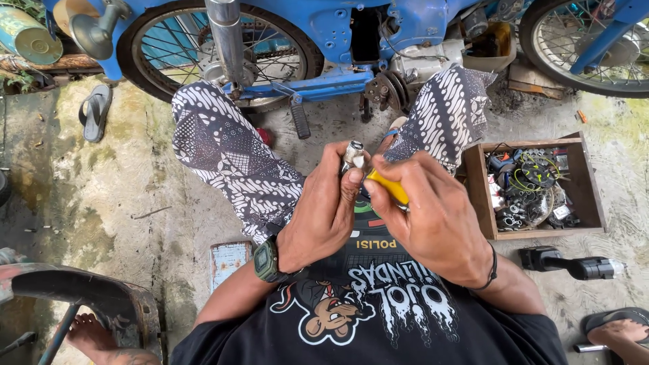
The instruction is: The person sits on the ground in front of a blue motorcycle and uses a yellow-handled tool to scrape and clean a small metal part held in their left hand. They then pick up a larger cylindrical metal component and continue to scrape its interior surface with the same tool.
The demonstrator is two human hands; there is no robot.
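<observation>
My left hand (324, 216) pinches the small metal part (353, 155) upright w/ its long axis pointing far, right hand (433, 216) gripping the yellow-handled tool (387, 186) just right of it, tip hidden.

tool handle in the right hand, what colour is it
Yellow: the plastic tool handle shows between the fingers of the right hand, clearest in the head view.

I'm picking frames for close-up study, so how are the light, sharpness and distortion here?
Head view: soft, even daylight with no hard shadows; left hand and right hand are sharp, as is the small metal part; a little shine on that part; wide-angle bending curves the blue motorbike at the top edge.
</observation>
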